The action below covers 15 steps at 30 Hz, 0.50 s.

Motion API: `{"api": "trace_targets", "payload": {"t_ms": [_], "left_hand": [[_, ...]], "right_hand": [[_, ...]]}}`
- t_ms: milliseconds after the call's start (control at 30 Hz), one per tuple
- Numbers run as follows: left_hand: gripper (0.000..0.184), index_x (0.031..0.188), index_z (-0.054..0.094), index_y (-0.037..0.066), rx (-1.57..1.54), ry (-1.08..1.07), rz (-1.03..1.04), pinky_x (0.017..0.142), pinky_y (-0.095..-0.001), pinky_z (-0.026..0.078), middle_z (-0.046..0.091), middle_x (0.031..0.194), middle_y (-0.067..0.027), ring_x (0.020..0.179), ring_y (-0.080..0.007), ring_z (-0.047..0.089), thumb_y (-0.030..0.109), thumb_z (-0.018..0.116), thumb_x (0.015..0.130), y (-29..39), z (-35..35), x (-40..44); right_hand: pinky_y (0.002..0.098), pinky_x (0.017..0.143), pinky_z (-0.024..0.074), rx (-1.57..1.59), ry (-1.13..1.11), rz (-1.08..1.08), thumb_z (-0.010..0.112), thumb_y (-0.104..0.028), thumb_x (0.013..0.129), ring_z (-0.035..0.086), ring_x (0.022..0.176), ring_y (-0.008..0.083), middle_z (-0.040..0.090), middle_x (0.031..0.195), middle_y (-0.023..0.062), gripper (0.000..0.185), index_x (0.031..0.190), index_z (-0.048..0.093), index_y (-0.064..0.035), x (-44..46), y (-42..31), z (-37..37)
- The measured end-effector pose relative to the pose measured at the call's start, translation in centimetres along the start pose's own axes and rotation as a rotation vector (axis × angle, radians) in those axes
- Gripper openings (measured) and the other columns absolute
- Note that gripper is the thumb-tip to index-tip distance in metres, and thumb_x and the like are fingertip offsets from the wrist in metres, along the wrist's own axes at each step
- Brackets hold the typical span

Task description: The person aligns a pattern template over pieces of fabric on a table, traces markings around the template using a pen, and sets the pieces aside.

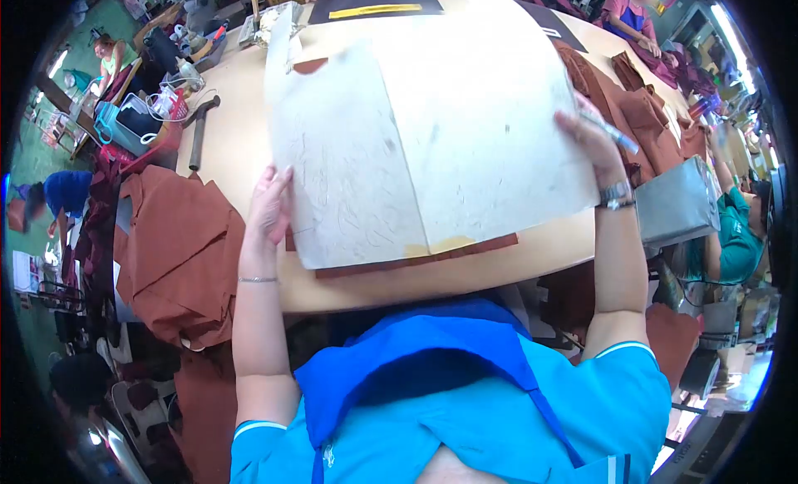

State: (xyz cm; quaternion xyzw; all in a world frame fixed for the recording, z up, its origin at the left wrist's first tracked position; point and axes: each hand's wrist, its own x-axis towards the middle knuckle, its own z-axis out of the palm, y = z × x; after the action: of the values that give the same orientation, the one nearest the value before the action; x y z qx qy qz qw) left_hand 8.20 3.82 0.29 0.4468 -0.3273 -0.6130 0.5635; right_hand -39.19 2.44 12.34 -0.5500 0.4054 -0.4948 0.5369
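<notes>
A large pale pattern board [490, 151], creased or joined along a line left of its middle, is held out over the worktable [391, 297]. Faint handwriting covers its left panel, and yellowish tape sits at the lower edge. My left hand [270, 203] grips the board's left edge, fingers bent around it. At the right edge, my right hand [592, 143] clasps the board, and a marker pen [611, 133] sticks out from between its fingers. Beneath the board lies a reddish-brown piece of material [465, 253], showing only as a strip along the bottom and small bits elsewhere.
On the left, a hammer [199, 133] lies near a heap of brown material [179, 255]. More brown pieces [619, 110] and a grey metal box [677, 203] are at the right. A dark sheet with a yellow strip [374, 11] lies across the table by another person's hands.
</notes>
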Motion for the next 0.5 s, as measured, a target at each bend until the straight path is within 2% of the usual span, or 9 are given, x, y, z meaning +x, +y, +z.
{"api": "trace_targets", "payload": {"t_ms": [33,133,167,267,367,500], "left_hand": [[0.046,0.134,0.046,0.003,0.1,0.074,0.065,0.086,-0.0336,0.054,0.062,0.116,-0.0093,0.101,-0.0181,0.062,0.019,0.063,0.094,-0.2,-0.9,-0.5],[0.054,0.136,0.042,-0.002,0.411,0.056,0.002,0.079,-0.0243,0.052,0.064,0.099,-0.0057,0.089,-0.0109,0.062,0.004,0.066,0.088,-0.7,-2.6,-1.4],[0.056,0.136,0.044,-0.004,0.46,0.069,0.057,0.07,-0.0208,0.05,0.062,0.088,-0.0027,0.077,-0.0084,0.06,0.002,0.069,0.086,-1.5,-2.9,-1.3],[0.058,0.136,0.045,-0.006,0.637,0.113,0.052,0.065,-0.0204,0.047,0.058,0.084,-0.0006,0.072,-0.007,0.055,0.005,0.071,0.085,-2.0,-3.0,-1.3],[0.059,0.135,0.046,-0.007,0.777,0.154,0.035,0.061,-0.0212,0.044,0.055,0.081,0.0003,0.07,-0.0066,0.053,0.009,0.072,0.085,-1.9,-2.7,-1.0],[0.056,0.133,0.05,-0.007,0.909,0.164,0.073,0.06,-0.022,0.044,0.055,0.079,0.0002,0.068,-0.0064,0.052,0.013,0.072,0.085,-1.4,-2.2,-0.9]], "right_hand": [[0.0283,0.083,0.0536,-0.041,0.029,0.091,0.073,-0.015,0.084,0.065,0.095,0.0158,0.064,0.114,0.0107,0.051,0.128,0.052,0.0029,-1.1,1.5,-0.6],[0.0284,0.084,0.0522,-0.167,0.068,0.235,0.074,-0.014,0.082,0.064,0.096,0.0176,0.064,0.116,0.0111,0.053,0.127,0.053,0.0048,-3.9,7.0,-1.3],[0.0282,0.085,0.0516,-0.223,0.06,0.253,0.074,-0.015,0.082,0.063,0.096,0.017,0.064,0.114,0.0111,0.054,0.127,0.052,0.006,-4.6,8.8,-1.6],[0.0234,0.068,0.0514,-0.465,0.181,0.297,0.081,-0.017,0.077,0.062,0.078,0.0106,0.066,0.09,0.0055,0.054,0.121,0.056,0.0045,-5.6,11.1,-1.6],[0.0212,0.059,0.0469,-0.652,0.252,0.277,0.085,-0.018,0.073,0.055,0.067,0.0073,0.059,0.077,0.0,0.058,0.119,0.058,0.0038,-5.9,12.7,-2.0],[0.0216,0.058,0.0449,-0.678,0.301,0.222,0.087,-0.022,0.071,0.051,0.063,0.0068,0.054,0.073,-0.0026,0.062,0.122,0.059,0.0008,-5.7,13.7,-2.0]]}}
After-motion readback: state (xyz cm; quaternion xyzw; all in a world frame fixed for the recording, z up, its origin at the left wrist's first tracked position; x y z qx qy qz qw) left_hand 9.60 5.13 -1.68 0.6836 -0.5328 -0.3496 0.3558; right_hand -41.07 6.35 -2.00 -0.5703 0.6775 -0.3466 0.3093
